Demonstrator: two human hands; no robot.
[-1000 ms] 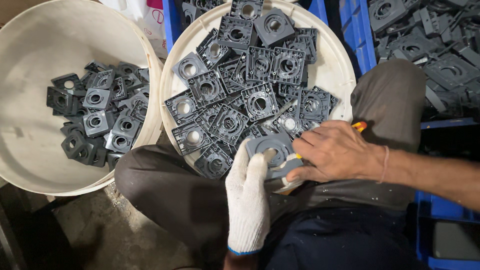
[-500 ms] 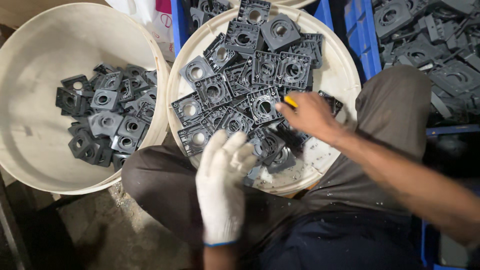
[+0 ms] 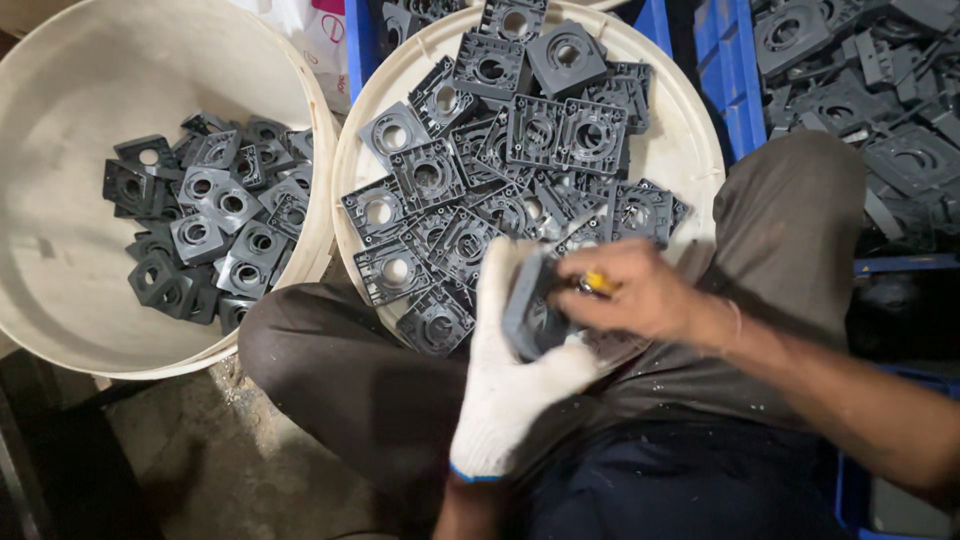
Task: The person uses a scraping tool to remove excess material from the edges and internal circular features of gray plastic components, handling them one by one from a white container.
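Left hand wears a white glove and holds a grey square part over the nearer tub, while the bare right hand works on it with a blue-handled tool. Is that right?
Not quite. The head view shows the tool in the right hand has a yellow handle, not blue. The rest stands: the gloved left hand holds the grey square part over the nearer tub.

Two tubs ahead of my knees: left tub [image 3: 60,300] has a small heap of parts [image 3: 200,230], right tub [image 3: 690,150] a bigger pile [image 3: 500,160]. Crate [image 3: 725,70] sits right, behind my knee [image 3: 790,230].
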